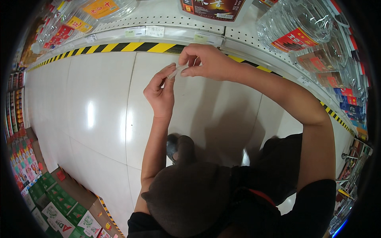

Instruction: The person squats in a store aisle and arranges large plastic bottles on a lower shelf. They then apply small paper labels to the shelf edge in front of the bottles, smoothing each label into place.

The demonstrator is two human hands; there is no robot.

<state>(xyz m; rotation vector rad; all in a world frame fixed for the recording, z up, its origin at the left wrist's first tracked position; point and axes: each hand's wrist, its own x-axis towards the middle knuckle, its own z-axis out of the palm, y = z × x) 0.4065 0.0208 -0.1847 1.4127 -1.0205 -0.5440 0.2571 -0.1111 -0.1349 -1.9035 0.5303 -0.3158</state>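
Note:
A small whitish, translucent strip (177, 71), perhaps tape or plastic, is held out over the floor tiles. The thumb and fingers of my left hand (160, 93) pinch its lower end. From the other side my right hand (209, 64) grips the upper end between thumb and curled fingers. Both hands are close together, just short of the yellow-and-black striped tape (131, 47) along the shelf base. Price tags (205, 38) sit in the shelf edge (175, 33) behind them.
Large clear plastic jugs (293, 26) with red labels stand on the white perforated shelf (154, 17). A dark-labelled jug (212, 12) is at its middle, and more bottles (74, 25) are at left. Green cartons (59, 196) are stacked lower left. Shelving with goods (351, 178) is at far right.

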